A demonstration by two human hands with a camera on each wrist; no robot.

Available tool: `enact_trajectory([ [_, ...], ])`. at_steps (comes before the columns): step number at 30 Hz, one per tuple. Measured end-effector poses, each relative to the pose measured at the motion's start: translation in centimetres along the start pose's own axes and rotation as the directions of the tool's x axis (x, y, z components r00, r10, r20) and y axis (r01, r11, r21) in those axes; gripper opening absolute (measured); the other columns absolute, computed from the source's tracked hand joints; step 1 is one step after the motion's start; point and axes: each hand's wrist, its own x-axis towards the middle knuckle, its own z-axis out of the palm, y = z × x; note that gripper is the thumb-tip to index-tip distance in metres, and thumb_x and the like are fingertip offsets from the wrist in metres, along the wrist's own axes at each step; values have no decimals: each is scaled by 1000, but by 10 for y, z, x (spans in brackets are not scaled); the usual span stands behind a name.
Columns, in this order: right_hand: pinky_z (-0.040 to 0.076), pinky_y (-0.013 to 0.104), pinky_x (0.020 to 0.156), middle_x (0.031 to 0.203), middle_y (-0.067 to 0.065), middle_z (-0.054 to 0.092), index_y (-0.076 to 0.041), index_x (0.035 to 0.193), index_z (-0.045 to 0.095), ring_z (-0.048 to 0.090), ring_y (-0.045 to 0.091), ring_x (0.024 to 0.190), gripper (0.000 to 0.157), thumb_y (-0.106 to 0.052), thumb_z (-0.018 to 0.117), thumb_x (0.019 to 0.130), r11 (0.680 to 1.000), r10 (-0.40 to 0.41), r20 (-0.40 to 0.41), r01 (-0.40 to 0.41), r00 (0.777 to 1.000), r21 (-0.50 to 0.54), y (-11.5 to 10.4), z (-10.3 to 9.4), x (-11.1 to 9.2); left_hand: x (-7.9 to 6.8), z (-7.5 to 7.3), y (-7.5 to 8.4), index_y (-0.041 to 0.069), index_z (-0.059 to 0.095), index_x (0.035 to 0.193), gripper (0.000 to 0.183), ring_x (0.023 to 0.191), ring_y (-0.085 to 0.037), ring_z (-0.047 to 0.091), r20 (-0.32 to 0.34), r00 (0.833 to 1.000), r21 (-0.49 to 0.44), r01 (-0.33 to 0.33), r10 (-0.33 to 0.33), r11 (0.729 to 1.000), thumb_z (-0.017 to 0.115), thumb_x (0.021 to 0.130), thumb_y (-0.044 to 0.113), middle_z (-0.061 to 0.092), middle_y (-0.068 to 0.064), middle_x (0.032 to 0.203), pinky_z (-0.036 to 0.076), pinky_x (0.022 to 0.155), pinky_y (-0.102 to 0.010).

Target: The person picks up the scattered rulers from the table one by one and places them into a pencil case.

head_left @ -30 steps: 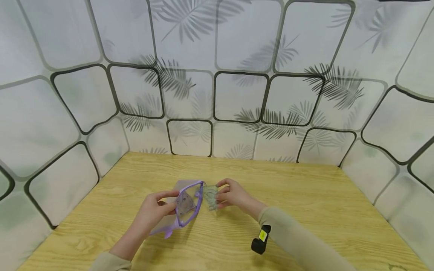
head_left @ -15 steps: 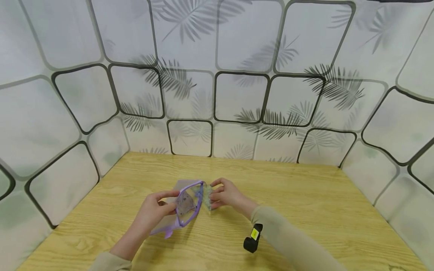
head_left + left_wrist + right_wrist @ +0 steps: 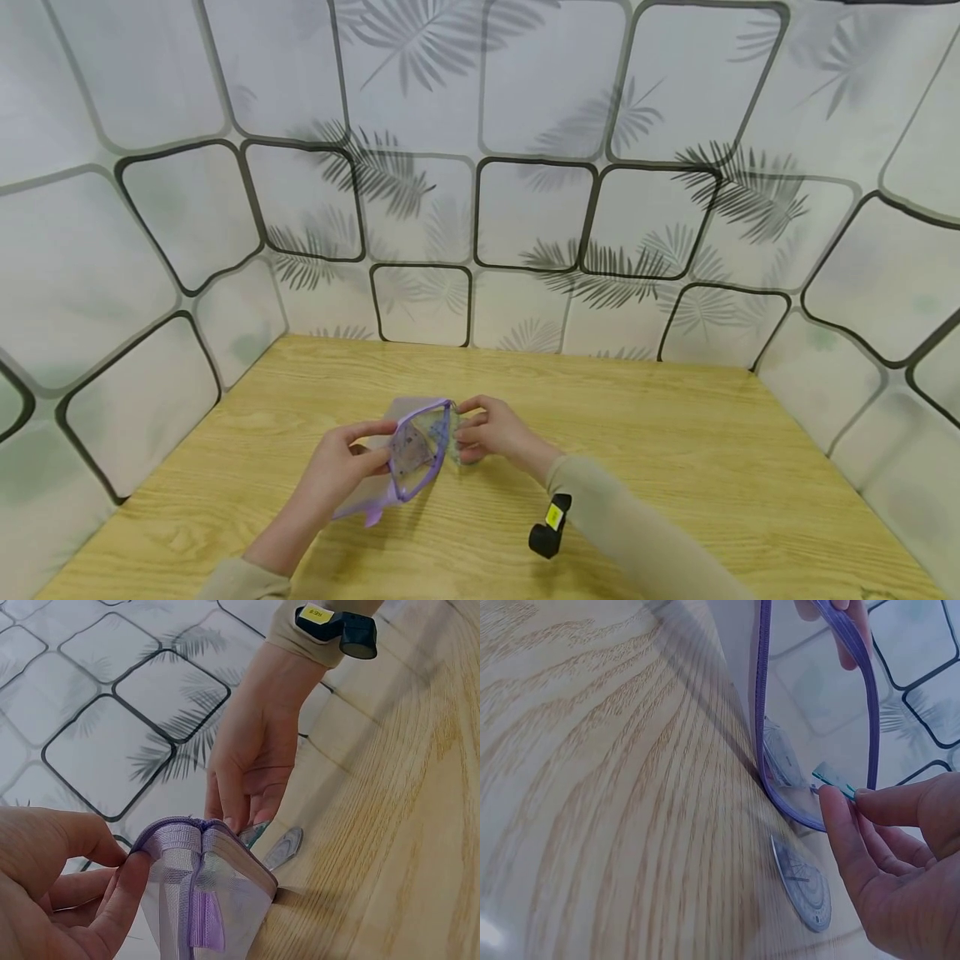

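Note:
A translucent mesh zipper pouch (image 3: 366, 492) with purple trim lies on its side, its mouth spread toward the right. My left hand (image 3: 341, 462) pinches the rim of that mouth between thumb and fingers. At the opening, my right hand (image 3: 491, 433) pinches a clear plastic piece with a teal edge (image 3: 832, 780) between thumb and forefinger. Its near end overlaps the pouch mouth in the right wrist view; my fingers hide the rest. A clear protractor (image 3: 804, 889) is just outside the mouth, below the right fingers. Clear marked plastic (image 3: 780, 754) shows inside the pouch.
The wood-grain table (image 3: 637, 442) extends around the pouch. Behind and at both sides rise pale walls (image 3: 525, 308) with a leaf and grid pattern. A black strap-mounted device (image 3: 551, 527) sits at the right sleeve.
My right hand has moved left toward the pouch, bringing the clear piece into its mouth. My left hand and the pouch have stayed in place.

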Motion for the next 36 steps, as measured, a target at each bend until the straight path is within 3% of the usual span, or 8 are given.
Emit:
enact_trajectory([
  [6, 67, 37, 70, 116, 28, 67, 4, 135, 49, 73, 29, 88, 44, 1, 61, 93, 1000, -5, 0, 5, 1000, -1, -3, 4, 0, 0, 0, 1, 2, 62, 132, 41, 81, -22, 74, -2, 1000, -3, 2, -2, 1000, 63, 91, 6, 62, -26, 128, 65, 82, -39],
  [15, 67, 38, 72, 113, 27, 67, 5, 135, 50, 69, 15, 74, 45, 2, 62, 92, 1000, -15, 7, 15, 1000, 26, -3, 14, 6, -1, 0, 2, 1, 61, 132, 40, 82, -22, 73, 0, 1000, -11, -10, 10, 1000, 62, 92, 5, 60, -26, 132, 65, 82, -38],
  [36, 66, 29, 65, 105, 29, 69, 13, 124, 56, 68, 14, 68, 36, 7, 63, 89, 999, -10, -9, 11, 1000, 52, -3, 31, 18, -3, 0, 4, -1, 63, 130, 39, 82, -21, 73, -3, 1000, -27, -14, 14, 1000, 61, 91, 3, 59, -26, 133, 65, 81, -35],
])
